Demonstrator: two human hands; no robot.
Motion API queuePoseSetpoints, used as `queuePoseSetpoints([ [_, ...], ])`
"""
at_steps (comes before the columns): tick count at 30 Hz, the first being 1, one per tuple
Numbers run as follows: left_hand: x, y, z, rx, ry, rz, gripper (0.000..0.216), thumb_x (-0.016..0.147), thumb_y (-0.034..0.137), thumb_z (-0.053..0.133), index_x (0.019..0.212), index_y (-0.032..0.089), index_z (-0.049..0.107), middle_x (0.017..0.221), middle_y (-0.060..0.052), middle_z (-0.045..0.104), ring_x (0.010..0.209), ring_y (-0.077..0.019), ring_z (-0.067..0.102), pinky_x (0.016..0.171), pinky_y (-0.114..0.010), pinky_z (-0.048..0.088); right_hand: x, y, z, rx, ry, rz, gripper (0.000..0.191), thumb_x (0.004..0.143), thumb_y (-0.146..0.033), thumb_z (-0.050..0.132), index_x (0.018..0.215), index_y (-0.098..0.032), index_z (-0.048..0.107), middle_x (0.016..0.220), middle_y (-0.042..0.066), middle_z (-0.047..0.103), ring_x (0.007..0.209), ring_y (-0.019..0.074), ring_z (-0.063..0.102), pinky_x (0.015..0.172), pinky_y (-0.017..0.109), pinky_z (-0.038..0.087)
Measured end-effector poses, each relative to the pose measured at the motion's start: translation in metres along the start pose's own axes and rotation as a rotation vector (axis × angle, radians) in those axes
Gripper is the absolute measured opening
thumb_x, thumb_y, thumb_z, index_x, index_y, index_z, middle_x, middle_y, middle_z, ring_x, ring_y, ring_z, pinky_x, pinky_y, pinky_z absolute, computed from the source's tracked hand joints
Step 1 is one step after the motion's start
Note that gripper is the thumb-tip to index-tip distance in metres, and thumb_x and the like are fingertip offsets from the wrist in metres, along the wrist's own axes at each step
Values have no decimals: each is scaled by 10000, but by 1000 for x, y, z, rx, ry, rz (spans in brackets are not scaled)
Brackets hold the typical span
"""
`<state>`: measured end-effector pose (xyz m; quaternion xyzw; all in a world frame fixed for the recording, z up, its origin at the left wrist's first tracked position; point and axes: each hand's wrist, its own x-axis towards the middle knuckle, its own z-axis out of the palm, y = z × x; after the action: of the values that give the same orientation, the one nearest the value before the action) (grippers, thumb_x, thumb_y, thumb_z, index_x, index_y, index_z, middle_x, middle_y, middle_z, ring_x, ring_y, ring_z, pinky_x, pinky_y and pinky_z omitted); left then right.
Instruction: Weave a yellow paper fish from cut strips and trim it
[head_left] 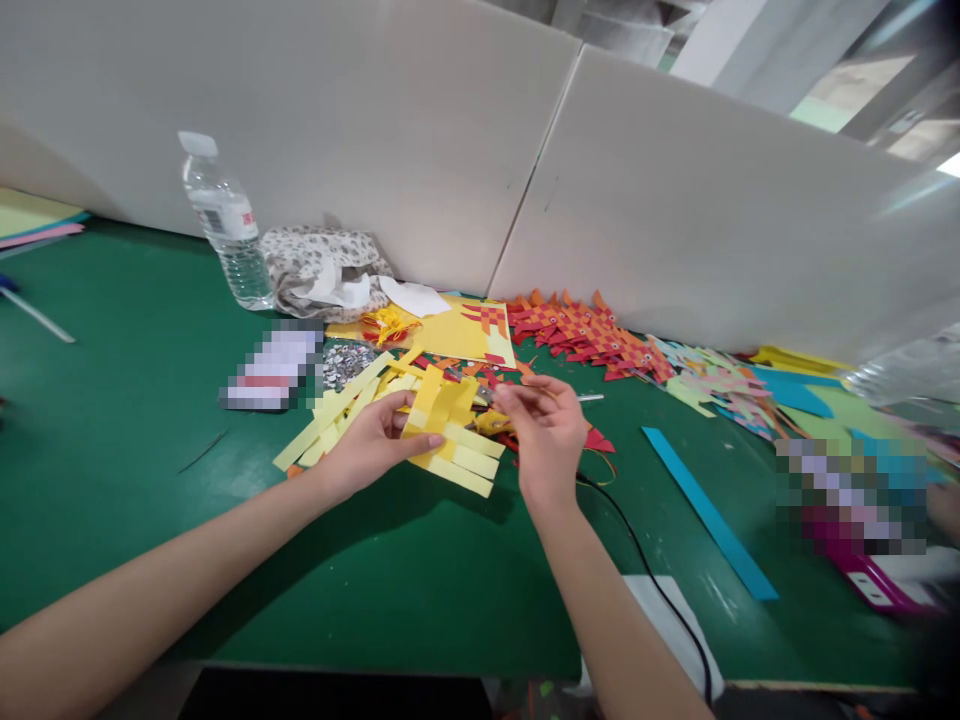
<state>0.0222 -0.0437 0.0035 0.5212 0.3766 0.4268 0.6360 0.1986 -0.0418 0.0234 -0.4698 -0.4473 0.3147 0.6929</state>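
Observation:
My left hand (373, 443) pinches a woven piece of yellow paper strips (448, 433), thumb on top, holding it just above the green table (135, 400). To its right my right hand (545, 430) is raised with fingers curled, its fingertips close to the woven piece's right side; whether it holds a strip end I cannot make out. Loose yellow strips (330, 420) fan out on the table under and left of my left hand.
A water bottle (227, 225) stands at the back left beside a patterned cloth (322, 265). Finished red-orange woven fish (585, 335) lie at the back. A blue strip (709, 515) lies to the right. A black cable (660, 590) runs to the front edge. White partition boards (375, 120) stand behind.

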Motion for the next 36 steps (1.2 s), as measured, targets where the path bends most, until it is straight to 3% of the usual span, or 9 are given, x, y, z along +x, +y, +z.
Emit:
queuePoseSetpoints([
  [3,0,0,-1,4,49,11,378,629,304,756,942,185,581,846,-37,715,750,-193,680,650,-281,530,9,-1,-7,56,187,-79,282,672,-293,726,831,-192,516,765,1,680,673,131,663,717,306,545],
  [6,1,1,-1,6,102,30,387,603,312,770,925,187,594,771,-25,712,734,-212,680,628,-293,534,10,-2,-9,87,210,-99,235,763,-345,636,896,-199,507,807,13,686,657,122,663,727,318,545],
  [12,2,0,0,-9,74,12,387,625,301,761,945,180,580,829,-25,706,739,-172,672,687,-284,525,-7,1,3,-99,-326,59,490,604,-301,766,1021,-224,521,752,-6,693,732,165,669,721,324,544],
  [14,2,-1,0,-15,63,6,392,628,296,760,954,181,574,840,-24,705,748,-170,672,700,-286,522,-10,1,5,-162,-396,90,441,595,-292,767,972,-220,549,715,-17,683,690,158,663,690,311,544],
  [20,1,3,1,-46,69,-27,399,634,277,754,971,180,563,815,-17,711,730,-165,676,697,-281,521,0,-1,0,-82,-86,46,307,667,-328,715,873,-203,525,705,-16,677,637,141,661,653,291,539],
  [22,1,3,1,-46,72,-19,398,635,279,752,968,175,559,808,-18,711,720,-164,676,684,-277,521,0,1,0,-59,-105,46,321,672,-333,710,890,-208,512,714,-15,676,655,146,665,665,299,541],
  [27,2,1,0,-33,71,17,380,620,289,764,924,175,565,831,-21,713,728,-159,674,678,-260,514,-11,2,7,-187,-448,74,411,611,-280,751,957,-225,536,711,-27,664,713,152,656,687,300,535],
  [33,1,3,-1,-81,126,37,436,644,295,752,1017,174,564,883,-43,716,791,-185,676,736,-299,531,8,-8,-12,-241,-34,-111,220,757,-373,615,858,-196,533,738,5,637,615,131,627,615,287,522],
  [36,3,3,-5,-146,270,117,412,676,298,729,1033,191,555,939,-38,706,831,-177,667,750,-291,535,18,-13,-37,-563,-169,-114,342,682,-372,678,941,-207,528,804,23,639,750,183,637,665,332,522],
])
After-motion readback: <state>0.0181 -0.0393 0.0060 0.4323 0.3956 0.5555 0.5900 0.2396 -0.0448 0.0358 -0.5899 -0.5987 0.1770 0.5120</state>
